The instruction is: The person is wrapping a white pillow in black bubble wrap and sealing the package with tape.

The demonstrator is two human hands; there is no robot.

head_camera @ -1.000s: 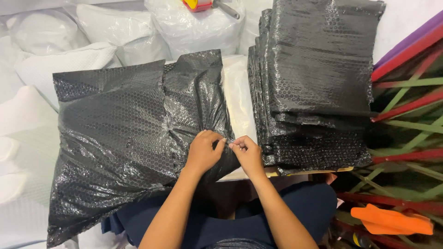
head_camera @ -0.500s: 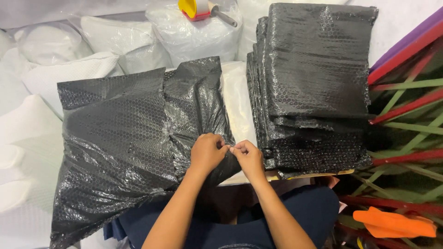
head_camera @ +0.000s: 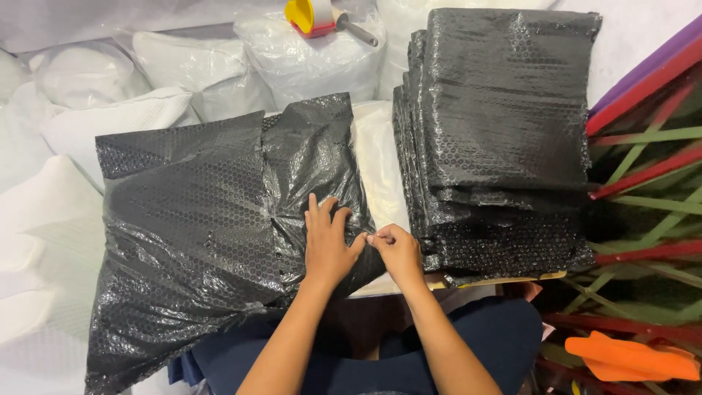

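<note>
A package wrapped in black bubble wrap [head_camera: 197, 219] lies across my lap and the white pillows. My left hand [head_camera: 327, 241] lies flat on its folded right flap, fingers spread, pressing it down. My right hand [head_camera: 395, 251] is right beside it, fingertips pinched at the flap's edge; what it pinches is too small to make out. A stack of folded black bubble wrap sheets [head_camera: 497, 139] stands just right of my hands.
Several white pillows in clear bags [head_camera: 95, 88] fill the left and back. A tape dispenser with a yellow and red body [head_camera: 318, 16] rests on one at the top. Red, green and purple bars [head_camera: 643, 153] and an orange object [head_camera: 632, 358] are at the right.
My left hand has opened from a pinch and spread flat on the flap. The right hand stays pinched at the edge. The view has shifted slightly downward.
</note>
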